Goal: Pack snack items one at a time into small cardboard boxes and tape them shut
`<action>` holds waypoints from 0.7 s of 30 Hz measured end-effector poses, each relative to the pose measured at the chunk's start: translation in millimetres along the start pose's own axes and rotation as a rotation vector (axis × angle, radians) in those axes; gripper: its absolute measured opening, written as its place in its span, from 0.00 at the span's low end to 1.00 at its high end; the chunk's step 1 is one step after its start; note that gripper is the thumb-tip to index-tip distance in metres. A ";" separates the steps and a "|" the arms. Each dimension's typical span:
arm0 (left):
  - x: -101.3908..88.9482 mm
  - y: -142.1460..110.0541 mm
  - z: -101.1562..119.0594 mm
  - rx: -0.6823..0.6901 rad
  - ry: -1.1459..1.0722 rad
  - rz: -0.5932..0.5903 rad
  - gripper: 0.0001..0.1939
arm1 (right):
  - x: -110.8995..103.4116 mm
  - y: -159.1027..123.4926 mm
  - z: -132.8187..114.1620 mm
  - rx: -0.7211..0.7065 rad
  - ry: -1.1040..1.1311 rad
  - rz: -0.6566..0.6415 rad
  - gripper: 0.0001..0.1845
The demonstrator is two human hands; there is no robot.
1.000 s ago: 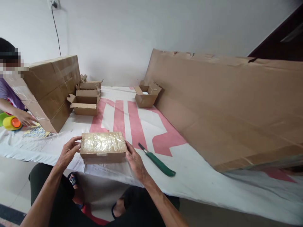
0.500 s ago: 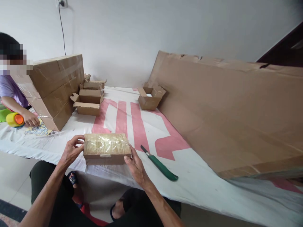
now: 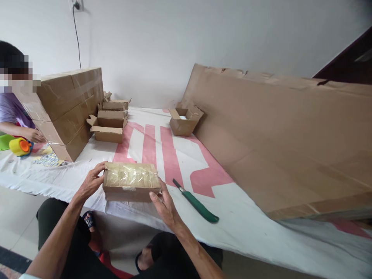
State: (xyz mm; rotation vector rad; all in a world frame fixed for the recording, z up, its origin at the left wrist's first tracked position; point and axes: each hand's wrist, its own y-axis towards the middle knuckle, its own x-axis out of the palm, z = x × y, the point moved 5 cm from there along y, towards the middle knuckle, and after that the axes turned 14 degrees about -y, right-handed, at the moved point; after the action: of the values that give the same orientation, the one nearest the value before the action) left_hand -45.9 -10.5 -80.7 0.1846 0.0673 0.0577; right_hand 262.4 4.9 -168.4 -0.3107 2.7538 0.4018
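A small cardboard box (image 3: 130, 181) with shiny clear tape over its top sits at the near edge of a white and pink cloth (image 3: 180, 162). My left hand (image 3: 91, 182) grips its left end, fingers curled over the top corner. My right hand (image 3: 164, 203) holds its right front corner, thumb against the front face. A green-handled knife (image 3: 195, 201) lies on the cloth just right of my right hand, untouched.
Several small open cardboard boxes (image 3: 109, 120) stand at the back left, another open box (image 3: 184, 120) at the back middle. A large taped carton (image 3: 65, 108) stands left. A big flat cardboard sheet (image 3: 279, 139) leans on the right. Another person's hand (image 3: 35, 135) reaches near a yellow-orange toy (image 3: 20, 146).
My left fingers have shifted up onto the box's top left corner and my right thumb has slid along the front. The other person's hand has pulled back from the yellow toy.
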 end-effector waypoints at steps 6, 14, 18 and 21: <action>4.2 0.0 2.4 0.002 -0.076 -0.018 0.19 | -47.8 5.2 24.7 -0.147 -0.386 0.119 0.30; 4.4 -9.5 3.8 -0.012 -0.050 -0.084 0.17 | -141.4 -18.6 100.1 -0.032 -0.949 0.135 0.20; 6.6 -15.9 6.5 0.014 -0.007 -0.079 0.17 | -148.3 -34.7 121.1 0.088 -1.003 0.110 0.18; 9.2 -17.1 6.6 0.014 -0.030 -0.051 0.18 | -145.7 -37.3 118.1 0.085 -0.971 0.139 0.17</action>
State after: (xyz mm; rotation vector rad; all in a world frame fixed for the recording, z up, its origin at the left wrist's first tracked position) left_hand -35.4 -27.9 -78.0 0.1979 0.0429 0.0040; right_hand 441.1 30.6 -231.3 0.0958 1.8296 0.3425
